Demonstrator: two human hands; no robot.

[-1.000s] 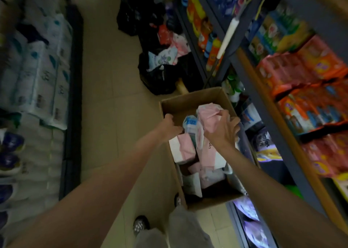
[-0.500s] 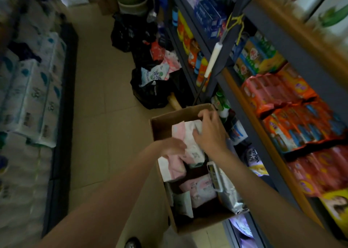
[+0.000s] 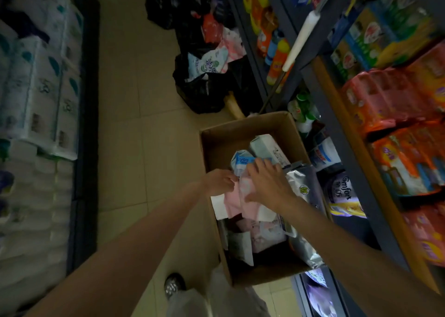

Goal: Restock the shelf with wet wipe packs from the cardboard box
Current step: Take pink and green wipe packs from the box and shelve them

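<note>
An open cardboard box [image 3: 243, 126] stands on the floor beside the right-hand shelf [image 3: 336, 114]. Inside it lie pink wet wipe packs [image 3: 233, 204], two blue-and-white packs [image 3: 241, 160] and a silver pouch [image 3: 304, 192]. My left hand [image 3: 219, 180] pinches the left edge of the top pink pack with curled fingers. My right hand [image 3: 267, 184] lies over the same pink pack from above, with its thumb hooked round the near side. More pink packs [image 3: 265, 234] lie deeper in the box, partly hidden by my right forearm.
Orange and red packets [image 3: 385, 99] fill the right shelf. Black bags with loose packs [image 3: 199, 92] block the aisle beyond the box. Toilet paper bales [image 3: 36, 87] line the left side. A white-handled tool [image 3: 302, 40] hangs on the shelf. My shoe [image 3: 173, 286] is beside the box.
Both hands have come down into the box. The pink pack that my right hand held up a second ago is now low among the others, and both hands are on it.
</note>
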